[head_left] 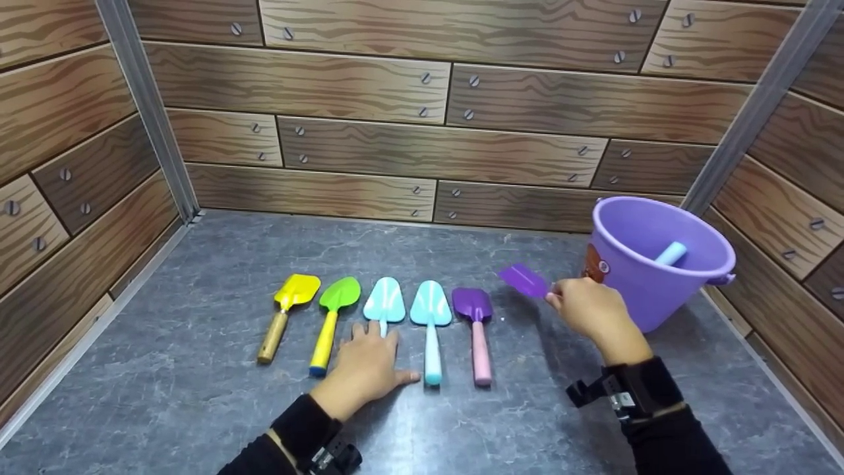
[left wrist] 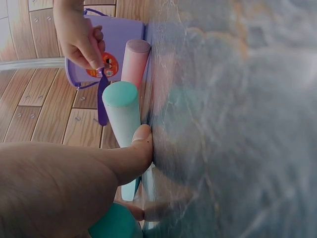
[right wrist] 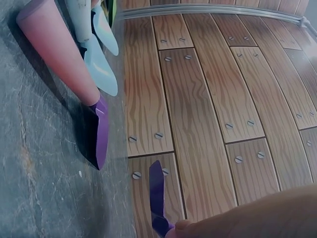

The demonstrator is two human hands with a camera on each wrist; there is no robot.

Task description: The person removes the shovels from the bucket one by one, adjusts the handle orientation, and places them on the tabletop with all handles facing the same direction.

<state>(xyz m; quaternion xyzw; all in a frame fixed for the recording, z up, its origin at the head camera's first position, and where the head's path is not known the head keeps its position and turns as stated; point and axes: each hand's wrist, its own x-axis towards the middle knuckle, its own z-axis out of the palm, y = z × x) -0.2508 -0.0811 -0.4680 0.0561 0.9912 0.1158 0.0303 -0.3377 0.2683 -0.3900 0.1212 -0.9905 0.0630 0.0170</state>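
My right hand (head_left: 590,311) grips a hand trowel with a purple blade (head_left: 524,280), lifted beside the purple bucket (head_left: 649,290). Its pink handle (left wrist: 93,45) shows in the left wrist view. My left hand (head_left: 364,364) lies with spread fingers over a light blue trowel (head_left: 384,298), covering its handle. The thumb (left wrist: 141,146) touches the table. To the right of this hand lie a second light blue trowel (head_left: 432,353) and a purple trowel with a pink handle (head_left: 482,356).
Left of my left hand lie a green trowel with a yellow handle (head_left: 324,340) and a yellow trowel with a wooden handle (head_left: 273,336). A light blue handle (head_left: 671,253) leans inside the bucket. Wood-patterned walls (head_left: 369,138) enclose the grey marbled table (head_left: 198,369).
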